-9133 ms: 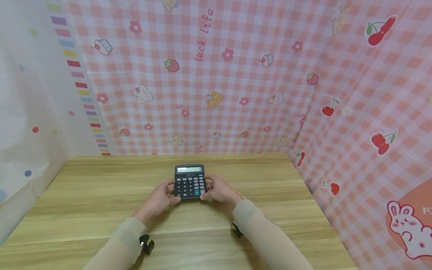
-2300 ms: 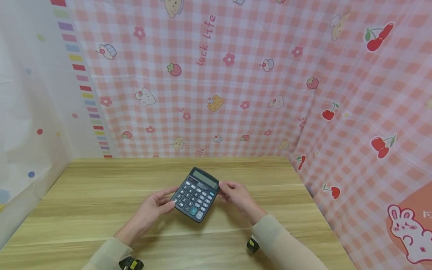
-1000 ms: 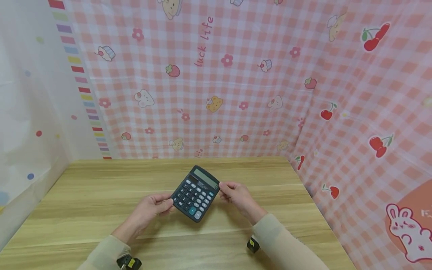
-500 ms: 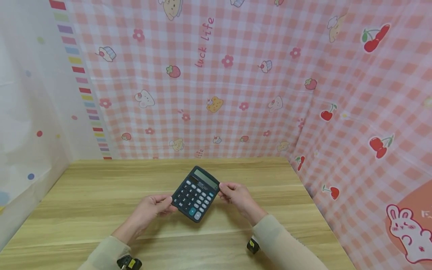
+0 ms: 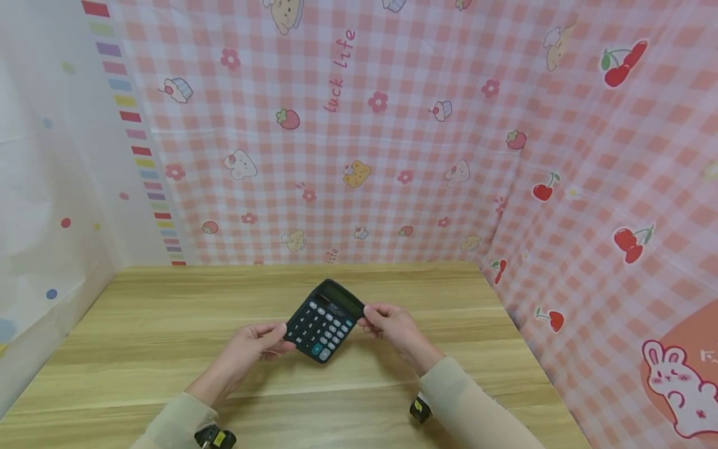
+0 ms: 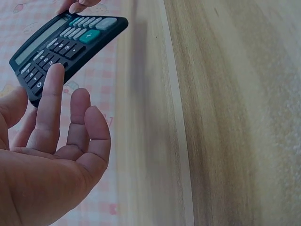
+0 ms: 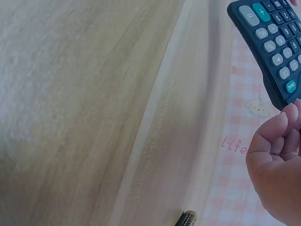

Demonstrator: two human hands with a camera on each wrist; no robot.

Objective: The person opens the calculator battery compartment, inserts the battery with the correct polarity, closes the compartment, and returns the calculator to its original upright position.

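- Black is the calculator (image 5: 321, 324), held up above the table (image 5: 168, 312) between the two hands, tilted and turned on its corner.
- The left hand (image 5: 247, 349) holds the lower left corner, near the zero key, with the thumb at the edge. In the left wrist view, one finger reaches up before the number keys, and two others bend loosely, apart from the case.
- The right hand (image 5: 395, 327) pinches the upper right corner, beside the display (image 5: 343, 300); its fingers are curled together narrowly there.
- The display lies at the far end of the calculator and looks dark from the head. Among the grey and black keys, the plus key (image 6: 89, 36) is green-blue.
- Both arms wear beige sleeves; one black device (image 5: 215, 438) sits near the left cuff and another black device (image 5: 419, 410) near the right one.
- Behind the table hangs a pink checked cloth (image 5: 314, 143) with cupcakes, strawberries and the words "luck life".
- At the right side are red cherries and a white rabbit (image 5: 679, 386); at the left, a white cloth (image 5: 33, 187) with coloured dots.
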